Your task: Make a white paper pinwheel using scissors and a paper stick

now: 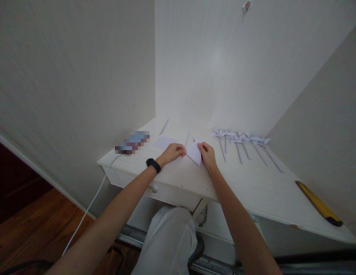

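Note:
A folded sheet of white paper [195,152] is held between my two hands just above the table. My left hand [174,152], with a black band on its wrist, pinches the paper's left corner. Its right edge is gripped by my right hand [207,152], thumb and fingers pressed together. Flat on the table by my left hand lies another white paper sheet [165,142]. Behind the folded sheet is a thin white stick [187,139], with a small item beside it too small to name.
Several paper pinwheels [238,138] on sticks lie at the right. Farther back left are thin sticks [164,126]. A blurred-out phone-like object [133,142] with a white cable [93,198] sits at the left edge. A yellow and black tool [319,204] lies far right.

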